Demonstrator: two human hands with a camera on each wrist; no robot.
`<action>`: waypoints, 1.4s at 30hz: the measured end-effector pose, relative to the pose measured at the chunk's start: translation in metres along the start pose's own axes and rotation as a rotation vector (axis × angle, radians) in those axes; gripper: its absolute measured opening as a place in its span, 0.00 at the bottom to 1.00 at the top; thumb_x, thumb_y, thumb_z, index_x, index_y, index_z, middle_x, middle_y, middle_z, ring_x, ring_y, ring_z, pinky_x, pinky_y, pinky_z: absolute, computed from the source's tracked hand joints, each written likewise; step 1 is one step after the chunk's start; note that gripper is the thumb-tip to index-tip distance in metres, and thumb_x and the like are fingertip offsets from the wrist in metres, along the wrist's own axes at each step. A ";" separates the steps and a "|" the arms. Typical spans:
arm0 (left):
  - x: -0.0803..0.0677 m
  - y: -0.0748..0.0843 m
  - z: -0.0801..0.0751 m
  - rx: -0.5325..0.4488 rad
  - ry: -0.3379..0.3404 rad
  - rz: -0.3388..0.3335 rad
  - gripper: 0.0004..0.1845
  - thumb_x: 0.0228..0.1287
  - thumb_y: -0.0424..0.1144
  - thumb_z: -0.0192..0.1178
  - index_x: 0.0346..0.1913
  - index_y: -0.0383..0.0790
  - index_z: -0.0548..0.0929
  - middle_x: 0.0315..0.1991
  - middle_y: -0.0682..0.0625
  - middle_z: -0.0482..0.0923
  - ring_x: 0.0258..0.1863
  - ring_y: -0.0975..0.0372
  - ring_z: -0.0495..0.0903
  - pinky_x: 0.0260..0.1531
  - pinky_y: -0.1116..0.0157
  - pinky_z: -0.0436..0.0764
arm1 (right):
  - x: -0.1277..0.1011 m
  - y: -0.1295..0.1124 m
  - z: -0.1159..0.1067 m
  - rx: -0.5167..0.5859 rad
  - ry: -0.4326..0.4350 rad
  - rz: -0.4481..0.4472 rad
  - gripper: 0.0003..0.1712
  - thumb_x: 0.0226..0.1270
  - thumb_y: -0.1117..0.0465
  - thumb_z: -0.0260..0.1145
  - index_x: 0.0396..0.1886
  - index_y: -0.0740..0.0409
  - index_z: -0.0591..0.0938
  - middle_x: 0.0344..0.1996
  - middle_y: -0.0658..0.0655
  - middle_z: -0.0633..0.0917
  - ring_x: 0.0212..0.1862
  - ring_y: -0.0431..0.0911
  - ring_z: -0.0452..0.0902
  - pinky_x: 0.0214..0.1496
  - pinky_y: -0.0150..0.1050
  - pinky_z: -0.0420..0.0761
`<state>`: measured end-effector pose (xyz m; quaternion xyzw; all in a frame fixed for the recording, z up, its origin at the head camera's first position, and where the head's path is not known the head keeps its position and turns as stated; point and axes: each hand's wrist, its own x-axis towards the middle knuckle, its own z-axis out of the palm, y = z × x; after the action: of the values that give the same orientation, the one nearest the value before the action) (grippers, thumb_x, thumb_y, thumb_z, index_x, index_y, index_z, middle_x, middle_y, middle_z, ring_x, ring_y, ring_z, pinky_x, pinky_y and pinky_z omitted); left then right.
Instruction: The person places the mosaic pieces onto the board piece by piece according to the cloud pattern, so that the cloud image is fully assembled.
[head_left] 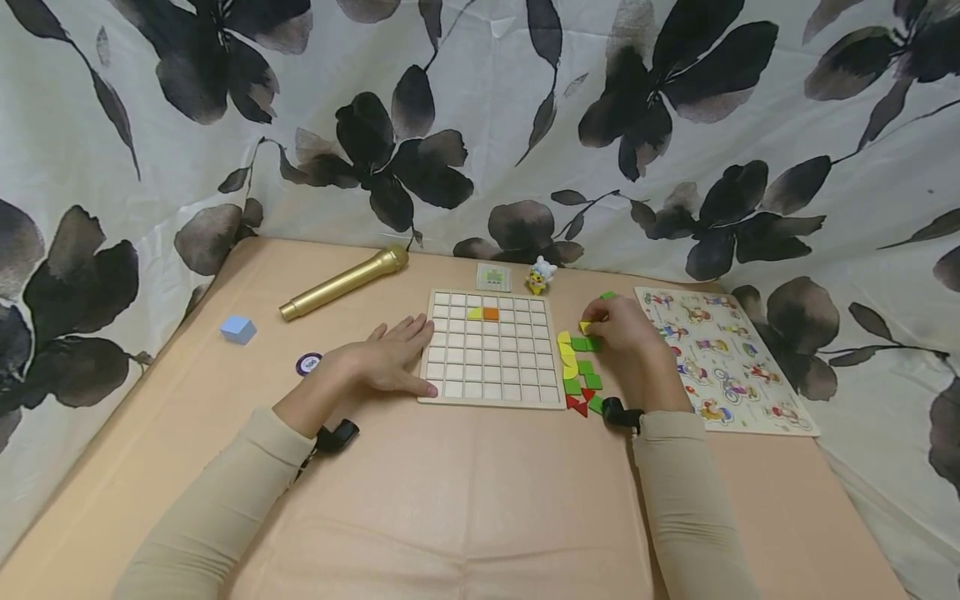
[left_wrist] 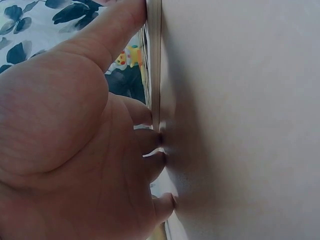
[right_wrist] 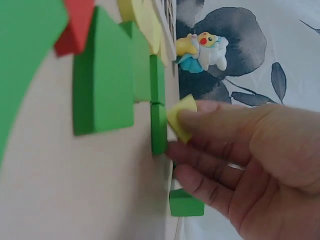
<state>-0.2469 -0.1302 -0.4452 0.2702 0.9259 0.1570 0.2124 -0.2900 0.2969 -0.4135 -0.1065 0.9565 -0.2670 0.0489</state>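
A wooden grid board (head_left: 491, 371) lies in the middle of the tan table, with a yellow piece (head_left: 474, 314) and an orange piece (head_left: 491, 314) in its second row. My left hand (head_left: 411, 354) lies flat beside the board's left edge (left_wrist: 155, 75), fingers straight and touching it. My right hand (head_left: 594, 323) hovers over the loose pieces to the right of the board. It pinches a small yellow piece (right_wrist: 181, 119) between thumb and fingers, just above a row of green blocks (right_wrist: 102, 90). Red triangles (head_left: 577, 402) lie at the near end of the pile.
A gold microphone (head_left: 345, 283), a blue cube (head_left: 238, 329) and a purple round token (head_left: 308, 363) lie on the left. A small card (head_left: 492, 277) and a toy figure (head_left: 540, 275) stand behind the board. A picture puzzle board (head_left: 723, 362) lies at the right. A floral curtain hangs behind.
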 end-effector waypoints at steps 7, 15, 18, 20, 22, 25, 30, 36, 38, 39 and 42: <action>0.003 -0.001 0.000 0.010 -0.005 -0.008 0.69 0.58 0.78 0.60 0.85 0.41 0.37 0.86 0.45 0.27 0.85 0.50 0.28 0.81 0.39 0.32 | 0.012 -0.054 0.003 0.188 0.000 -0.181 0.09 0.74 0.64 0.67 0.49 0.59 0.88 0.39 0.59 0.85 0.40 0.51 0.75 0.42 0.40 0.76; -0.006 0.008 -0.007 0.000 -0.001 0.014 0.69 0.58 0.77 0.61 0.85 0.38 0.38 0.86 0.40 0.29 0.85 0.47 0.29 0.80 0.36 0.33 | 0.050 -0.091 0.026 0.168 -0.113 -0.200 0.14 0.74 0.67 0.66 0.55 0.62 0.89 0.51 0.61 0.89 0.44 0.48 0.84 0.44 0.37 0.84; -0.013 0.016 -0.012 -0.014 -0.010 0.022 0.67 0.61 0.74 0.63 0.84 0.35 0.39 0.85 0.37 0.30 0.85 0.44 0.31 0.79 0.34 0.33 | 0.059 -0.090 0.036 0.142 -0.126 -0.181 0.13 0.73 0.69 0.67 0.52 0.61 0.90 0.52 0.60 0.89 0.47 0.50 0.84 0.48 0.41 0.85; -0.016 0.020 -0.015 -0.010 -0.014 0.027 0.66 0.63 0.71 0.63 0.84 0.33 0.39 0.85 0.35 0.31 0.85 0.42 0.31 0.79 0.33 0.33 | 0.062 -0.089 0.041 0.120 -0.127 -0.180 0.11 0.72 0.69 0.67 0.50 0.61 0.91 0.52 0.60 0.90 0.50 0.51 0.84 0.51 0.45 0.85; -0.017 0.023 -0.017 0.007 -0.018 0.017 0.64 0.65 0.70 0.62 0.84 0.33 0.38 0.85 0.36 0.31 0.85 0.43 0.31 0.79 0.35 0.34 | 0.064 -0.088 0.045 0.101 -0.124 -0.191 0.11 0.71 0.69 0.68 0.48 0.61 0.92 0.52 0.61 0.90 0.55 0.53 0.85 0.56 0.48 0.85; -0.017 0.023 -0.017 0.029 -0.020 0.011 0.63 0.67 0.68 0.62 0.84 0.33 0.38 0.85 0.37 0.30 0.85 0.43 0.31 0.80 0.36 0.35 | 0.064 -0.090 0.050 0.043 -0.109 -0.211 0.11 0.71 0.68 0.68 0.48 0.62 0.92 0.52 0.61 0.90 0.57 0.54 0.84 0.58 0.50 0.85; -0.017 0.023 -0.017 0.031 -0.019 0.011 0.63 0.67 0.68 0.62 0.84 0.33 0.38 0.85 0.37 0.30 0.85 0.43 0.31 0.80 0.35 0.35 | 0.060 -0.096 0.051 -0.034 -0.124 -0.243 0.10 0.71 0.64 0.70 0.48 0.61 0.92 0.48 0.60 0.91 0.50 0.52 0.85 0.53 0.48 0.85; -0.016 0.023 -0.016 0.032 -0.020 0.005 0.62 0.67 0.67 0.62 0.84 0.34 0.38 0.85 0.38 0.30 0.85 0.44 0.31 0.80 0.36 0.36 | 0.058 -0.100 0.053 -0.084 -0.134 -0.266 0.11 0.70 0.59 0.73 0.47 0.59 0.92 0.42 0.57 0.92 0.42 0.49 0.83 0.47 0.46 0.83; -0.017 0.023 -0.017 0.036 -0.019 0.005 0.62 0.68 0.67 0.62 0.84 0.34 0.38 0.85 0.38 0.30 0.85 0.44 0.32 0.80 0.36 0.36 | 0.058 -0.100 0.054 -0.102 -0.126 -0.267 0.11 0.70 0.60 0.73 0.47 0.59 0.92 0.44 0.58 0.92 0.45 0.50 0.85 0.50 0.46 0.84; -0.017 0.024 -0.017 0.039 -0.018 0.006 0.62 0.68 0.67 0.62 0.84 0.34 0.38 0.85 0.38 0.30 0.85 0.44 0.32 0.80 0.36 0.36 | 0.058 -0.100 0.055 -0.108 -0.122 -0.267 0.11 0.70 0.60 0.73 0.48 0.59 0.92 0.45 0.58 0.92 0.48 0.51 0.85 0.52 0.47 0.85; -0.017 0.023 -0.017 0.040 -0.021 0.007 0.62 0.67 0.68 0.62 0.84 0.34 0.38 0.86 0.38 0.30 0.85 0.44 0.31 0.80 0.36 0.36 | 0.059 -0.099 0.056 -0.115 -0.120 -0.273 0.12 0.70 0.60 0.73 0.49 0.59 0.92 0.49 0.59 0.92 0.53 0.52 0.86 0.57 0.49 0.86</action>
<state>-0.2317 -0.1241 -0.4156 0.2791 0.9257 0.1361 0.2160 -0.3215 0.1731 -0.4116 -0.2540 0.9422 -0.2092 0.0631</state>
